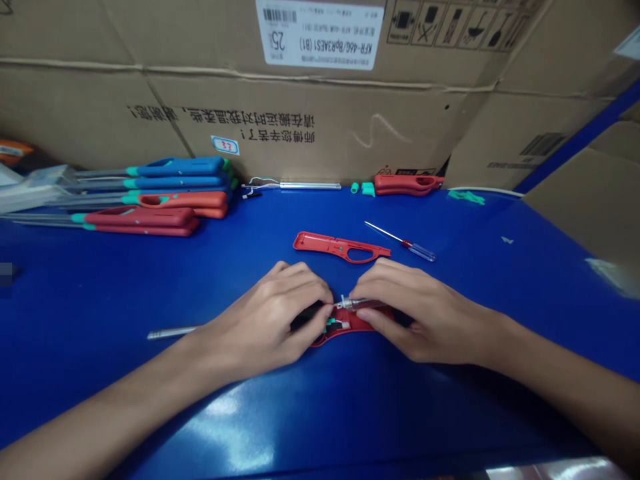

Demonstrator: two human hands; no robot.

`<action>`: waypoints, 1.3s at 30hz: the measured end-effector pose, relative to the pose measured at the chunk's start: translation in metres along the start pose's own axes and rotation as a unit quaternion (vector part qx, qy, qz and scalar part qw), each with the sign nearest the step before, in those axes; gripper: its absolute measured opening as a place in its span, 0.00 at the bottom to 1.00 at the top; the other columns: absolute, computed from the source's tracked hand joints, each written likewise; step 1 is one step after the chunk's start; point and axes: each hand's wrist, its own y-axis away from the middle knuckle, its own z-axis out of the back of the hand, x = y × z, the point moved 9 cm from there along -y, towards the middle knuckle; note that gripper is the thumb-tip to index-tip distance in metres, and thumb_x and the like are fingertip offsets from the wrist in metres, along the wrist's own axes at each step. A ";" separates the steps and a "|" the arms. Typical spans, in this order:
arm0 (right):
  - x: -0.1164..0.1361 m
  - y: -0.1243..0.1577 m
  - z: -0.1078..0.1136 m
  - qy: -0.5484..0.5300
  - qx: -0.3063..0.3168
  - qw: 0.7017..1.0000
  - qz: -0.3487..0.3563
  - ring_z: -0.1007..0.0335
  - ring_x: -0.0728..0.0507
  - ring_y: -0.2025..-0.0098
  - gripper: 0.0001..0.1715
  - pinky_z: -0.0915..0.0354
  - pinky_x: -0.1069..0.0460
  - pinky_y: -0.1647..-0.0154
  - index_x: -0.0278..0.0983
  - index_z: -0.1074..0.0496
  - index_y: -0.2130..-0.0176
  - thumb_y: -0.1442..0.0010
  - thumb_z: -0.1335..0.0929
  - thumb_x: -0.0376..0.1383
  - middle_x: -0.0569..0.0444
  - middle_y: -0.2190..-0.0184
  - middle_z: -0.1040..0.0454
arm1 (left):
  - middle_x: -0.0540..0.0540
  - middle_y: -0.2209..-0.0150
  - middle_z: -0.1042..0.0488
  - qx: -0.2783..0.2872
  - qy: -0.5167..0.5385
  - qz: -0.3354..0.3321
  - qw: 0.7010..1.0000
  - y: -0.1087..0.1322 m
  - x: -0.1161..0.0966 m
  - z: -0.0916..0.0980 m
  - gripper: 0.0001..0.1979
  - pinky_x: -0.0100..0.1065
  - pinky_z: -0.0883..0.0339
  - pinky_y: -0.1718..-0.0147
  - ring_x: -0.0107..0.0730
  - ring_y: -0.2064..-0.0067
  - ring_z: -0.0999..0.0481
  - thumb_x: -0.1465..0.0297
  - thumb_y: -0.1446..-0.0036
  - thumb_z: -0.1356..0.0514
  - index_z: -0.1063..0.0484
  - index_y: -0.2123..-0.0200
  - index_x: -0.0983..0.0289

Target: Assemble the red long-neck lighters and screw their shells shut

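Observation:
Both my hands rest on the blue table (100,293) over a red lighter half-shell (350,323) with green and white inner parts. My left hand (270,320) is closed, its fingers pinching the shell's left side; a metal tube (170,331) sticks out left from under it. My right hand (420,310) is closed on a small clear part (357,305) lying across the top of the shell. A second red half-shell (340,245) lies just beyond my hands, with a small screwdriver (403,242) to its right.
A pile of finished long lighters in blue, orange and red (165,197) lies at the back left. Another red lighter body (407,183), a metal tube with wires (300,186) and green bits (465,197) lie along the cardboard boxes (300,80) behind.

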 end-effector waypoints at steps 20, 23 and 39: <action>0.000 -0.001 -0.006 0.007 0.030 0.999 -0.016 0.32 0.44 0.59 0.10 0.33 0.48 0.54 0.30 0.27 0.56 0.32 0.37 0.30 0.47 0.62 0.26 | 0.53 0.63 0.24 -0.003 0.003 -0.017 1.000 0.000 -0.003 0.000 0.07 0.41 0.37 0.55 0.33 0.59 0.27 0.75 0.34 0.45 0.27 0.62 0.65; -0.002 0.000 -0.007 0.007 0.034 0.999 -0.026 0.32 0.44 0.59 0.10 0.33 0.48 0.55 0.31 0.28 0.56 0.31 0.38 0.31 0.48 0.62 0.26 | 0.53 0.62 0.24 -0.003 0.000 -0.017 1.000 0.000 -0.003 0.000 0.07 0.40 0.37 0.55 0.33 0.59 0.27 0.74 0.34 0.45 0.27 0.62 0.65; -0.006 0.002 -0.010 -0.021 0.033 0.998 -0.043 0.31 0.45 0.59 0.09 0.33 0.50 0.55 0.33 0.29 0.56 0.30 0.37 0.32 0.48 0.61 0.27 | 0.55 0.63 0.24 -0.005 -0.005 -0.021 1.000 0.001 -0.004 0.001 0.08 0.39 0.38 0.56 0.34 0.60 0.27 0.75 0.34 0.47 0.27 0.62 0.66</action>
